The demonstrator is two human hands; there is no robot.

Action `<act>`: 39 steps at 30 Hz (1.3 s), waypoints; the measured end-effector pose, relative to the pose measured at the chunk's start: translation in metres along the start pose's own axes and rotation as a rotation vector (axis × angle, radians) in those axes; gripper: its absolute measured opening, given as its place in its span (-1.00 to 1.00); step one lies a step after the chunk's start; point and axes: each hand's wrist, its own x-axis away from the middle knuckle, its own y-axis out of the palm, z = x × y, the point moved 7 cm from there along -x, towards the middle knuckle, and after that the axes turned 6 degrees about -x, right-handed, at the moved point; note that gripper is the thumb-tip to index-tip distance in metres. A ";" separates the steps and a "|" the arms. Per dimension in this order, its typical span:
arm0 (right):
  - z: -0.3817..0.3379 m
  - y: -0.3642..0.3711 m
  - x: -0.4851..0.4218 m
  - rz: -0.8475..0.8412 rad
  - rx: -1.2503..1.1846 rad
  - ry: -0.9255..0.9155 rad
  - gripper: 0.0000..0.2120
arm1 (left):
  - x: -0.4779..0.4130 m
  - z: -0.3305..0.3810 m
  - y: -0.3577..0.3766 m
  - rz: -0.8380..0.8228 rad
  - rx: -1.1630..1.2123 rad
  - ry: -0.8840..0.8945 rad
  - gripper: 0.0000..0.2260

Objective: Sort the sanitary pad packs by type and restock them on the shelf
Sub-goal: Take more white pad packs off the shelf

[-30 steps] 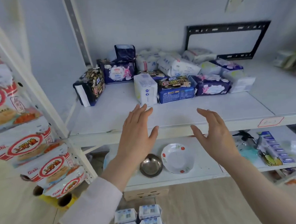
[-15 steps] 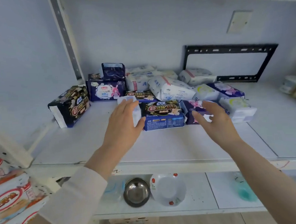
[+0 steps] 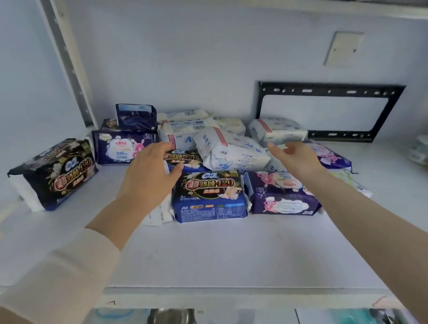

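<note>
Left hand (image 3: 148, 177): stretched forward from a cream sleeve (image 3: 57, 284), palm down, fingers straight and a little spread, gripping nothing. I cannot tell whether the tips touch the pile.
Right hand (image 3: 296, 158): on a bare forearm, palm turned inward, fingers loosely open and empty, just beside a white pack (image 3: 232, 154).
Pad packs: heaped at the back middle of the shelf (image 3: 213, 252). A blue-fronted 420 pack (image 3: 210, 197) and a purple floral pack (image 3: 280, 198) lie side by side in front.
Set apart: one black 420 pack (image 3: 56, 174), tilted, at the left.
Under the left wrist: a small white pack (image 3: 157, 215), mostly hidden.
Behind: a navy rabbit pack (image 3: 124, 147) and a black wall bracket (image 3: 329, 91).
</note>
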 end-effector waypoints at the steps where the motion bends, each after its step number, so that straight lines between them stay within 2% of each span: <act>1: -0.001 0.002 -0.006 -0.010 0.023 0.007 -0.32 | -0.007 -0.002 0.003 -0.009 0.011 -0.011 -0.54; 4: -0.007 0.011 -0.025 -0.034 0.098 0.026 -0.35 | -0.030 -0.008 0.013 -0.029 0.039 -0.033 -0.54; 13: -0.021 0.048 -0.066 -0.167 0.340 0.038 -0.23 | -0.097 -0.028 0.036 -0.116 0.060 -0.077 -0.50; 19: -0.023 0.061 -0.083 -0.273 0.348 0.081 -0.09 | -0.122 -0.035 0.049 -0.143 -0.010 -0.013 -0.47; 24: -0.024 0.071 -0.093 -0.378 0.202 0.152 -0.03 | -0.139 -0.045 0.066 -0.153 -0.091 0.023 -0.36; 28: -0.029 0.077 -0.094 -0.438 0.223 0.170 0.16 | -0.149 -0.048 0.077 -0.175 -0.078 0.043 -0.30; 29: -0.028 0.076 -0.095 -0.440 0.223 0.173 0.10 | -0.152 -0.049 0.079 -0.178 -0.090 0.047 -0.29; 31: -0.024 0.074 -0.098 -0.423 0.200 0.181 -0.21 | -0.158 -0.051 0.082 -0.177 -0.101 0.054 -0.34; 33: -0.018 0.071 -0.100 -0.410 0.183 0.200 -0.38 | -0.161 -0.052 0.083 -0.169 -0.118 0.068 -0.41; 39: -0.017 0.075 -0.098 -0.463 0.169 0.202 -0.31 | -0.168 -0.051 0.083 -0.152 -0.213 0.088 -0.39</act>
